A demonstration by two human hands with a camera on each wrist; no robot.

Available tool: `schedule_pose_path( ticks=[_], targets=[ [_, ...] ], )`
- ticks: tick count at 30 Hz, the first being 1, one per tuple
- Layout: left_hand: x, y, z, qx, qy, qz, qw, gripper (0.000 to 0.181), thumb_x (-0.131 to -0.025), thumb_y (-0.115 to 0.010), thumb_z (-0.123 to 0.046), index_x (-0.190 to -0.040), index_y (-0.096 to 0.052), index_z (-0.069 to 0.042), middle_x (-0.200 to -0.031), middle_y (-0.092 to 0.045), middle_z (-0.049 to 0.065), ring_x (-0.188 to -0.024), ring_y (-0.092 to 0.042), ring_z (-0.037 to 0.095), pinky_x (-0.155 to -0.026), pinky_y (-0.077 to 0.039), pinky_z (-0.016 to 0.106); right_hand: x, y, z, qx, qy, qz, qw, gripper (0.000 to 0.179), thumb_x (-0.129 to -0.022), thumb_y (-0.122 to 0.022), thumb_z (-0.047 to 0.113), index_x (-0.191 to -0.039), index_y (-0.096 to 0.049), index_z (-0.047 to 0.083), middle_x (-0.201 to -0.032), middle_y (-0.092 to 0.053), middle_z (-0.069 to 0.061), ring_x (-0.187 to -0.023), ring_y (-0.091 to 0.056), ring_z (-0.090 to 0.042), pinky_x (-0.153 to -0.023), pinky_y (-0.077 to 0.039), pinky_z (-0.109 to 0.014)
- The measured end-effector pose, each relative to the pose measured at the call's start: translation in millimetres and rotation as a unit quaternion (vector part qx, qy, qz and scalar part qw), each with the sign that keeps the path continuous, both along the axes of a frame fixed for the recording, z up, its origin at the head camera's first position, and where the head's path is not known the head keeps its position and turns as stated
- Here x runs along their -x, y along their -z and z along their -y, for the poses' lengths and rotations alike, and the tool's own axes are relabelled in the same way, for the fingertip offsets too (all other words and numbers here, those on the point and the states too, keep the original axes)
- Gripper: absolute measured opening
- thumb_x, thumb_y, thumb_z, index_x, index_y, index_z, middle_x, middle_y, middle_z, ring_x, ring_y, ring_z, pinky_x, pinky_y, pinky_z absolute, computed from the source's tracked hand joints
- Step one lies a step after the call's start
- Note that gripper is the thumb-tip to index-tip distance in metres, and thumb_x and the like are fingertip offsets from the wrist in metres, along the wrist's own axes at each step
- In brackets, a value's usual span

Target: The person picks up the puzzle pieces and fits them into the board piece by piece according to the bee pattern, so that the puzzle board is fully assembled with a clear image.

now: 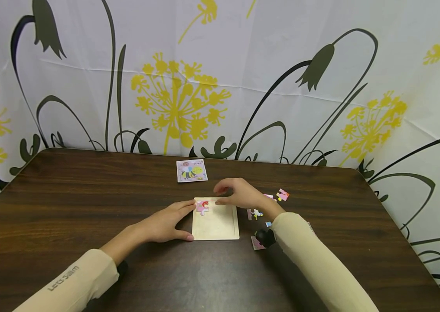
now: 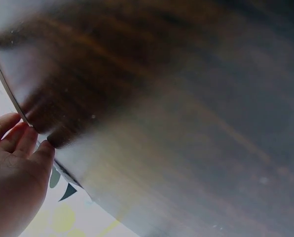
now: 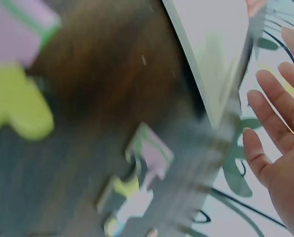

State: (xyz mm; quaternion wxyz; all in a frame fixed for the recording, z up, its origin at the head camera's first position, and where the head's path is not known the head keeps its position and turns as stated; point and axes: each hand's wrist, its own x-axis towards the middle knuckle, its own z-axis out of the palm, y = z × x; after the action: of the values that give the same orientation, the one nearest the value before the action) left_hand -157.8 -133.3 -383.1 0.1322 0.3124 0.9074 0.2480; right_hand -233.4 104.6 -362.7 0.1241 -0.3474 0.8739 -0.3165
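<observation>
Head view shows, just below the frame's centre, a square pale wooden tray point(image 1: 216, 227); the left hand point(image 1: 167, 222), thumb apart from fingers, touches its left edge. One pink jigsaw piece point(image 1: 202, 206) lies in its upper left corner. The right hand point(image 1: 249, 195), fingers apart and holding nothing, is over its upper edge; multicoloured jigsaw pieces point(image 1: 282, 194) lie at right. Farther, a lilac bee card point(image 1: 192, 170) lies on the dark brown worktop point(image 1: 87, 195).

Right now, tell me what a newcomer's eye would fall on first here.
Probably the big yellow flower on the white cloth behind the table. Next, the pale board mid-table, one pink puzzle piece in its upper left corner, with the left fingers at its left edge. Then the bee picture beyond the board, near the table's far edge.
</observation>
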Motion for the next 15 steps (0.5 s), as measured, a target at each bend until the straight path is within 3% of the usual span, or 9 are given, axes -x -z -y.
schedule_pose_path(
  ticks=[7,15],
  targets=[
    [-0.3,-0.9,-0.4,0.003,0.0,-0.005,1.0,0.079,-0.08,-0.07,-0.034,-0.137,-0.034,0.007,-0.144,-0.028,0.02,-0.13,-0.027,0.035,-0.101,-0.026,0.049,5.4,-10.8,-27,-0.023,0.019,0.006,0.9995,0.034,-0.08,-0.071,0.015,-0.109,-0.062,0.0,-0.104,-0.063,-0.011,-0.1,-0.056,-0.022,-0.089,-0.043,-0.038],
    [-0.9,-3.4,-0.2,0.004,0.004,-0.01,0.9999,0.079,-0.08,-0.07,-0.035,-0.136,-0.035,0.007,-0.143,-0.029,0.021,-0.129,-0.028,0.037,-0.101,-0.026,0.05,10.6,-7.1,-64,-0.058,0.059,0.02,0.9964,0.038,-0.081,-0.071,0.019,-0.114,-0.06,0.003,-0.112,-0.061,-0.009,-0.108,-0.053,-0.025,-0.092,-0.041,-0.041]
  ],
)
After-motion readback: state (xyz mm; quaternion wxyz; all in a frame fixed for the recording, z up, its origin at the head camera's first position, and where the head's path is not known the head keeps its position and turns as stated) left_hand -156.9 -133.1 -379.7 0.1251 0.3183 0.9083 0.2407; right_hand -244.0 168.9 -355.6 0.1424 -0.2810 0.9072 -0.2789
